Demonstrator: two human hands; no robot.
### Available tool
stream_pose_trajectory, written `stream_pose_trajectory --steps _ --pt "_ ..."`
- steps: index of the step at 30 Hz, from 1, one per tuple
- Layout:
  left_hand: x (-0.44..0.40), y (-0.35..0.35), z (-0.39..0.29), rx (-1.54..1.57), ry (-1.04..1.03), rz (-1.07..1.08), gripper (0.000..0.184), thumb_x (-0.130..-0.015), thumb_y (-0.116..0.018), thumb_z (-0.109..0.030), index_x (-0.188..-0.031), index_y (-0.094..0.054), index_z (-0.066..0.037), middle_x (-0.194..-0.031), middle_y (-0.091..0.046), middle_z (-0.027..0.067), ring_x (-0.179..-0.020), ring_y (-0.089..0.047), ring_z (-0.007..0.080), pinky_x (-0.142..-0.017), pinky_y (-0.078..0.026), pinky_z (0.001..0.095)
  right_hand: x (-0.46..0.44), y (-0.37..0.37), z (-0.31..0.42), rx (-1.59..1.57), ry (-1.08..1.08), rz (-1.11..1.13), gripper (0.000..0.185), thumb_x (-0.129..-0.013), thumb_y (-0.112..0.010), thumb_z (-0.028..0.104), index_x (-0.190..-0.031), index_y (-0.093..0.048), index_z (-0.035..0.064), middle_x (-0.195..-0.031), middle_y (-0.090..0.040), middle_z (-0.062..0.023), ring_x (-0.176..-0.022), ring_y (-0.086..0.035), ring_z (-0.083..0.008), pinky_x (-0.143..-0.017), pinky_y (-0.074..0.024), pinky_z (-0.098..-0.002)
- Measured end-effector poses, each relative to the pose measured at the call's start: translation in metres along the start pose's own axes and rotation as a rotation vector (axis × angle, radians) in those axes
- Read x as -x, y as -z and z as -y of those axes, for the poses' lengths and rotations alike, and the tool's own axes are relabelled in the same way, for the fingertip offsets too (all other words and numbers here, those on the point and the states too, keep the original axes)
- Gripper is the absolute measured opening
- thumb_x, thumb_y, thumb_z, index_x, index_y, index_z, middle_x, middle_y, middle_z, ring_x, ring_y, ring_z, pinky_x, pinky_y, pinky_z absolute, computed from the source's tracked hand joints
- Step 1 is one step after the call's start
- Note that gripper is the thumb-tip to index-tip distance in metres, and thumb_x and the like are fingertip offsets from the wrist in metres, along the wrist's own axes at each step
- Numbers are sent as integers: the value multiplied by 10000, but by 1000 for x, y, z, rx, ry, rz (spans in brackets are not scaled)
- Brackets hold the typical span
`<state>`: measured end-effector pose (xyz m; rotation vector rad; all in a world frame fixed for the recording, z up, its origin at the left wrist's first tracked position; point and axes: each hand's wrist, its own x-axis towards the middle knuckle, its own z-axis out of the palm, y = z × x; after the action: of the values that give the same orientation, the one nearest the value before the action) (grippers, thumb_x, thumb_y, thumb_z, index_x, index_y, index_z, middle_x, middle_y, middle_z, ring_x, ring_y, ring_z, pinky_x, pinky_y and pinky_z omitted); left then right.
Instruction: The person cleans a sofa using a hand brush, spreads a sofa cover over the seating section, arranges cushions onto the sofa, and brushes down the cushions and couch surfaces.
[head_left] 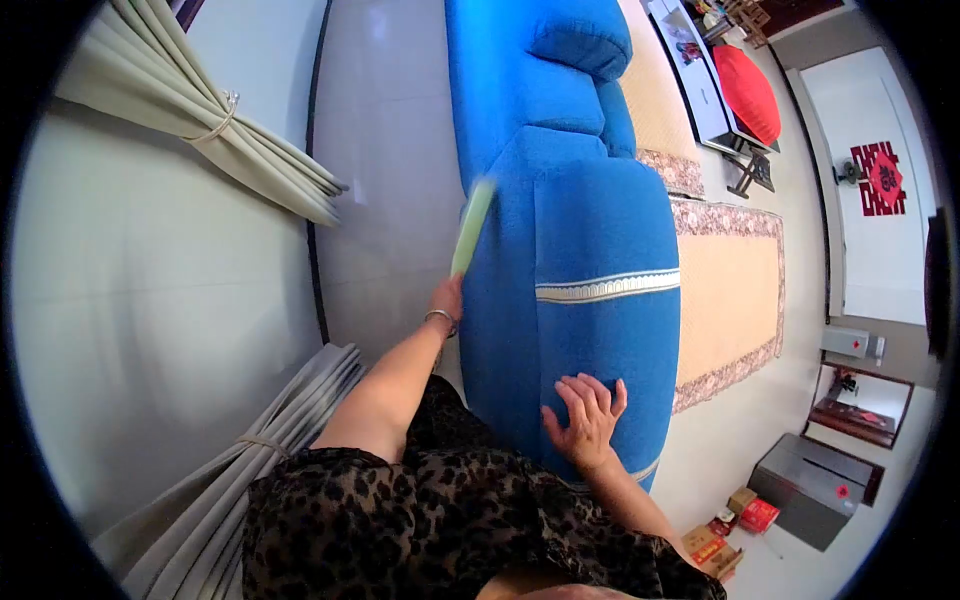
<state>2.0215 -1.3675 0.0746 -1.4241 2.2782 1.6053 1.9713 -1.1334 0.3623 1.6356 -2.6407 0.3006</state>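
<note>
My left hand (447, 298), with a bracelet at its wrist, is closed around a pale green, long-handled brush (468, 232). The far end of the brush is smeared by motion, so its bristles cannot be made out. It lies against or just above the left edge of the blue sofa (500, 260); contact is unclear. My right hand (585, 418) rests palm down with spread fingers on the blue fabric, below a white patterned trim band (608, 287). Nothing is in that hand.
Tied curtains (230, 130) hang by the left wall. Tiled floor (385, 130) runs between wall and sofa. Beige mats (735, 290) with floral borders lie to the right. Beyond are a low cabinet (690, 80) with a red cover (748, 95), a grey fridge-like box (815, 490) and cartons (710, 550).
</note>
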Motion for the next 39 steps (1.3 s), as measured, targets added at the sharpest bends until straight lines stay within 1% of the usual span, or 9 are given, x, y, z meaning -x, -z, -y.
stream_pose_trajectory --steps 4,9,12,17,23,28,33,34,39 --pt "12 8 48 20 277 -139 464 -961 -293 -356 -947 -555 27 -882 -603 241 -814 -575 400 -691 -442 457 -9 6 -4 -128 -10 -12 327 -688 -700 210 -981 -581 125 -987 -608 -4 -995 -553 -189 -1028 -207 -447" --pt "-58 39 -44 644 -112 -176 416 -953 -385 -387 -743 -510 -52 -581 -447 -3 -515 -414 108 -476 -338 285 -44 28 -23 -370 -40 -60 297 -657 -686 92 -937 -586 86 -963 -630 -77 -880 -601 -244 -859 -404 -412" --pt "-86 60 -124 562 -302 -138 405 -949 -397 -386 -728 -499 -63 -573 -446 -1 -520 -420 118 -483 -336 286 -115 46 -54 -226 40 -176 247 -681 -659 55 -917 -588 47 -966 -623 -121 -868 -604 -301 -703 -487 -386" --pt "-125 61 -154 591 -364 -52 417 -948 -378 -386 -738 -496 -46 -564 -450 26 -521 -432 141 -494 -344 311 -282 43 -86 -258 -27 4 235 -752 -634 70 -977 -589 23 -952 -617 -144 -839 -615 -258 -720 -481 -339" --pt "-199 52 -68 189 -144 -104 485 -940 -338 -422 -875 -595 -15 -842 -609 258 -824 -566 452 -706 -427 526 -465 -74 -155 -332 -164 178 221 -884 -532 226 -960 -617 37 -901 -641 -139 -818 -620 -257 -714 -476 -342" --pt "-220 81 -1 41 201 -51 444 -945 -348 -374 -868 -583 -5 -795 -604 253 -767 -580 435 -652 -435 510 -499 -163 -162 13 -260 -90 252 -856 -571 305 -767 -577 69 -742 -576 -106 -674 -567 -311 -617 -440 -403" --pt "-233 117 -109 485 -334 46 291 -923 -407 -263 -892 -563 -19 -704 -565 243 -675 -558 436 -570 -412 484 -524 -174 -122 -159 -150 -78 173 -845 -561 233 -776 -595 78 -760 -589 -96 -650 -573 -278 -588 -447 -363" --pt "-241 107 -117 446 -353 125 306 -927 -397 -275 -934 -566 -20 -726 -570 247 -693 -561 436 -588 -414 493 -533 -189 -130 -3 114 -239 144 -849 -534 182 -791 -610 74 -756 -604 -104 -636 -581 -258 -588 -454 -335" --pt "-289 38 -64 427 113 34 471 -948 -333 -380 -893 -591 10 -851 -591 281 -841 -560 455 -701 -446 497 -531 -194 -136 -235 -214 -149 148 -837 -488 112 -763 -596 43 -680 -595 -127 -587 -572 -273 -551 -438 -350"
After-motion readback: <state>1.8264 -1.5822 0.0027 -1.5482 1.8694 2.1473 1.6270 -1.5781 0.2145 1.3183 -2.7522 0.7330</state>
